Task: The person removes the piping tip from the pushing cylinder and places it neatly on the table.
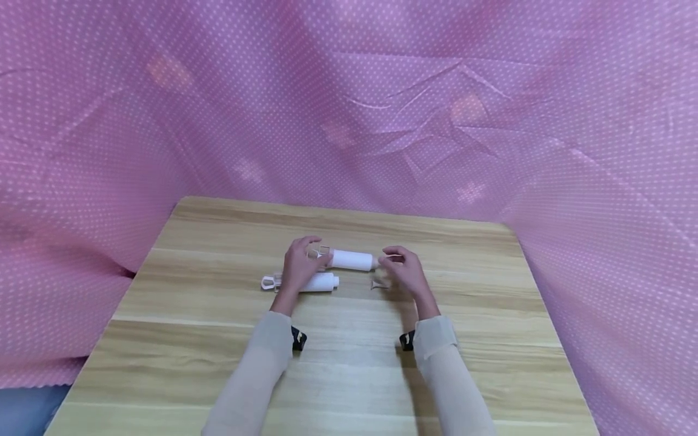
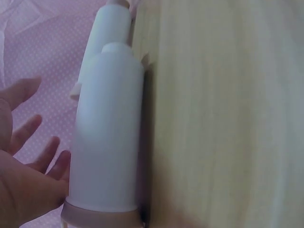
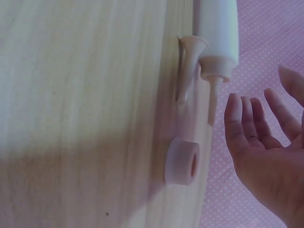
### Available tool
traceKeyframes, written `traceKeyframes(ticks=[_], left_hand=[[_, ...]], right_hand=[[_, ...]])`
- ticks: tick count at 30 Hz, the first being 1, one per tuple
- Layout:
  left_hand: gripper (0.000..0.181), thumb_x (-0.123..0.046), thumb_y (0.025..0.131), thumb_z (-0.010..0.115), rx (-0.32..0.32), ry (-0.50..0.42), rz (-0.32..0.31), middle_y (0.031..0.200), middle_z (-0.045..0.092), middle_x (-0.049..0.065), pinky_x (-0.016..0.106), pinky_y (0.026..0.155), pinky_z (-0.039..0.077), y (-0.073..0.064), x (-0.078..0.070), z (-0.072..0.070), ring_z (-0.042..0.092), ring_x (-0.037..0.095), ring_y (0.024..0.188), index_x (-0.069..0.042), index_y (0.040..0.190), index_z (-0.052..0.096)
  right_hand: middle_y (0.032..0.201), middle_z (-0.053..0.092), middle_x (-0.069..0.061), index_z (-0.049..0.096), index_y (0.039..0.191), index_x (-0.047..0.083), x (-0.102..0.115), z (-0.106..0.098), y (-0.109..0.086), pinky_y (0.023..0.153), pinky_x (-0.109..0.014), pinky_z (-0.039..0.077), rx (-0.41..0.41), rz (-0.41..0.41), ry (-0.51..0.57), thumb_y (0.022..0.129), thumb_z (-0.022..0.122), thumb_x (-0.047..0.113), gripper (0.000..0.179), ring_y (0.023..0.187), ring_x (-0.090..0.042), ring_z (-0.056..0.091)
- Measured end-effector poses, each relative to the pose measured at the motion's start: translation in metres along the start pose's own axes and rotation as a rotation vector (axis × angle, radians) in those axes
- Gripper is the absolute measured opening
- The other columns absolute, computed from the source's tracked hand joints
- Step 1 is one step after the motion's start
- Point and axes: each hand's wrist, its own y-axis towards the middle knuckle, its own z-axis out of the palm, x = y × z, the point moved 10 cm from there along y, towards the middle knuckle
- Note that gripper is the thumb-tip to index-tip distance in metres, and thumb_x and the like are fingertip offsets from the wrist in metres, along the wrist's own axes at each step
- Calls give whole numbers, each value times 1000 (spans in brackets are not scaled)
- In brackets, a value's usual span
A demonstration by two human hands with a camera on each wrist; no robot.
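Observation:
Two white cylinders with beige end fittings lie side by side on the table. The far cylinder has a beige collar and a thin nozzle on its right end. A bare neck shows at the right end of the near cylinder, and a pale loop handle at its left. My left hand reaches over the near cylinder, fingers spread around the far one's left end. My right hand, fingers loosely bent, is beside the nozzle tip. Below it are a beige ring cap and a small flared tube.
The wood-grain table extends on all sides of the cylinders. Pink dotted cloth hangs behind the table and along both sides. Each wrist carries a small black camera.

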Motion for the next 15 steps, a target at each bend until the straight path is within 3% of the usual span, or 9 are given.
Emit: traceKeyframes(ticks=[8,15], left_hand=[[66,-29,84,84,230,65,-90,147,48,19,51,102,47,20,7,18,56,36,118,-8,141,57],[66,-23,79,88,313,162,-95,137,56,22,52,103,46,30,8,25,56,39,119,-8,137,59]], right_hand=[[122,64,-28,58,132,-10,-14,7,8,91,-48,57,58,82,28,95,71,9,43,110,-34,64],[126,63,-27,58,133,-8,-18,14,16,94,-42,56,105,93,-34,94,72,8,45,117,-38,61]])
